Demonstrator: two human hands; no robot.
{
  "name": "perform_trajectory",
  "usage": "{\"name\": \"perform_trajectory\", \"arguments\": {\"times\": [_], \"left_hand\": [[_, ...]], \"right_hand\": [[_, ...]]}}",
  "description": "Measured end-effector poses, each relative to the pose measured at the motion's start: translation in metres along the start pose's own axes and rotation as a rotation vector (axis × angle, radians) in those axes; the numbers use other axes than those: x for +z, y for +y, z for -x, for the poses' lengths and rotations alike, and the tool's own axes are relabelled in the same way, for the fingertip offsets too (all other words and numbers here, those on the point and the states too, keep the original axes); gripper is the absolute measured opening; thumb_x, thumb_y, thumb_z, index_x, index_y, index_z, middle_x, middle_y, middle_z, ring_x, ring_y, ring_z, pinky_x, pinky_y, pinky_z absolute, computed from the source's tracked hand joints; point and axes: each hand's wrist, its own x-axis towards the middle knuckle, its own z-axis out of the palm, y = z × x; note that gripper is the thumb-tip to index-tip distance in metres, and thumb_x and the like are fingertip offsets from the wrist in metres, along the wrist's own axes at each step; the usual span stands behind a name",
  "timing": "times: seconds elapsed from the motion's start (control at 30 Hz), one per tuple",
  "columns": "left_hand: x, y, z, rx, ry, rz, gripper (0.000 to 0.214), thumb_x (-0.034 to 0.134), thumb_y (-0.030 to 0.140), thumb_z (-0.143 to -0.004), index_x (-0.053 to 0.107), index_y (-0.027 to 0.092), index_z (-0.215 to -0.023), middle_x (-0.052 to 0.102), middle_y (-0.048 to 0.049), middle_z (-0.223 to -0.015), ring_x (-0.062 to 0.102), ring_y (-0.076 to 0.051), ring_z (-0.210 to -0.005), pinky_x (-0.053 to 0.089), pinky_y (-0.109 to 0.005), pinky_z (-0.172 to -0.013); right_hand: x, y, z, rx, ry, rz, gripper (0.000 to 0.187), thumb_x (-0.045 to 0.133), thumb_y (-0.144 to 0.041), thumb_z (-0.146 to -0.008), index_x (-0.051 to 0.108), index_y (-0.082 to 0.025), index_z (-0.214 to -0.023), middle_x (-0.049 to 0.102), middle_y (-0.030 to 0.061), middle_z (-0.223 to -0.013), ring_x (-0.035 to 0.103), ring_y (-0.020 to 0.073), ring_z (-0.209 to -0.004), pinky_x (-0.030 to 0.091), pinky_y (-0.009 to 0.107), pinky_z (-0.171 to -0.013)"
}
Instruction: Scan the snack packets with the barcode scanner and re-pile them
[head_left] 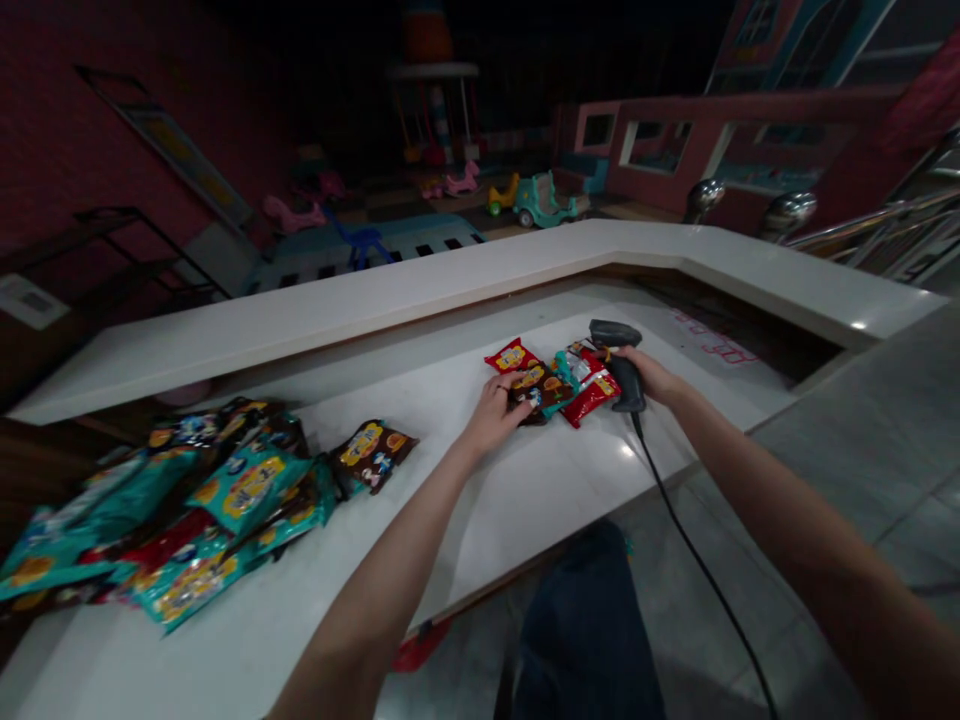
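My left hand (495, 412) grips the near end of a brown snack packet (531, 378), thumb and fingers on either side; a ring shows on one finger. In my right hand (646, 372) is a dark barcode scanner (627, 384), its cable hanging off the counter. Close by the scanner, a red snack packet (591, 398) lies against a teal packet (562, 375), partly covered by the brown one. Another red packet (511, 355) sits just behind my left hand. Some fingertips of my right hand are hidden behind the scanner.
A large heap of teal, brown and red packets (247, 484) covers the left end of the white counter (525, 500). One brown packet (373, 452) lies at the heap's right edge. A raised white ledge (450, 268) runs along the back, with play equipment beyond.
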Motion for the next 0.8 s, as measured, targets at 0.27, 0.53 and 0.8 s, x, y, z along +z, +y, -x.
{"name": "perform_trajectory", "arguments": {"times": [0.27,0.53,0.8], "left_hand": [[-0.016,0.044,0.12,0.061,-0.066,0.011,0.058,0.062,0.042,-0.096,0.049,0.025,-0.151,0.052,-0.0139,-0.154,0.043,-0.03,-0.149,0.031,-0.051,-0.128],[-0.027,0.057,0.165,0.0,-0.009,-0.152,0.074,0.067,0.05,-0.094,0.042,0.025,-0.159,0.03,-0.0166,-0.17,0.028,-0.034,-0.159,0.021,-0.056,-0.131],[-0.01,0.082,0.166,0.084,0.006,-0.245,0.077,0.079,0.034,-0.085,0.049,0.024,-0.154,0.046,-0.0156,-0.164,0.038,-0.035,-0.155,0.024,-0.061,-0.129]], "right_hand": [[0.037,0.03,0.106,0.099,-0.005,-0.149,0.029,0.071,-0.037,-0.075,0.074,-0.02,-0.099,0.083,0.0053,-0.087,0.077,0.0255,-0.076,0.06,0.032,-0.069],[0.059,0.02,0.131,0.108,0.004,-0.202,0.024,0.065,-0.033,-0.08,0.076,-0.018,-0.094,0.082,0.0049,-0.08,0.074,0.0201,-0.068,0.057,0.027,-0.066],[0.036,0.014,0.154,-0.075,0.273,-0.239,0.022,0.068,-0.034,-0.073,0.075,-0.019,-0.088,0.081,0.0046,-0.082,0.076,0.0234,-0.077,0.062,0.032,-0.072]]}}
